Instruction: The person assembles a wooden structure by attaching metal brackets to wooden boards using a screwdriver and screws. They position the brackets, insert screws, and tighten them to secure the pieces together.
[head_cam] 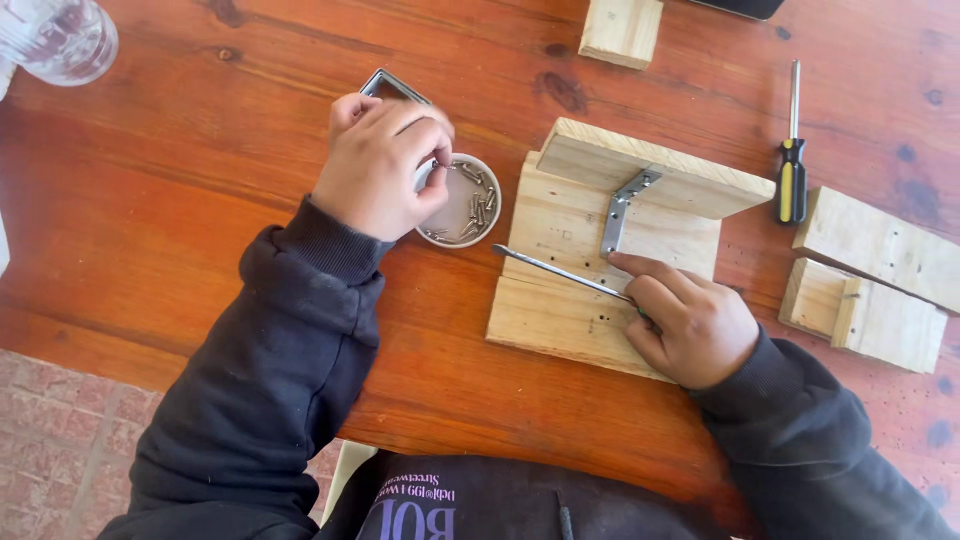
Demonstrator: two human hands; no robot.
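- Reddish, knotty wooden counter (200, 200) fills the view, with brick paving showing beyond its near edge at lower left.
- Work in hand looks like fixing a metal angle bracket (622, 205) into the corner of a pale wood assembly (560, 300): a flat board with a second board standing along its far edge.
- Done so far, as I judge it: the two boards are set at a right angle and the bracket sits in the corner. Whether any screw is already driven is too small to tell.
- Left hand (385, 165) is curled over a small round dish of screws (468, 205), fingertips pinched together at its rim.
- Right hand (690, 325) rests on the flat board, gripping a slim screwdriver (560, 270) whose shaft lies across the board.
- Nearby lie a yellow-and-black screwdriver (792, 165), further wood blocks (870, 280), and a clear glass (55, 38).
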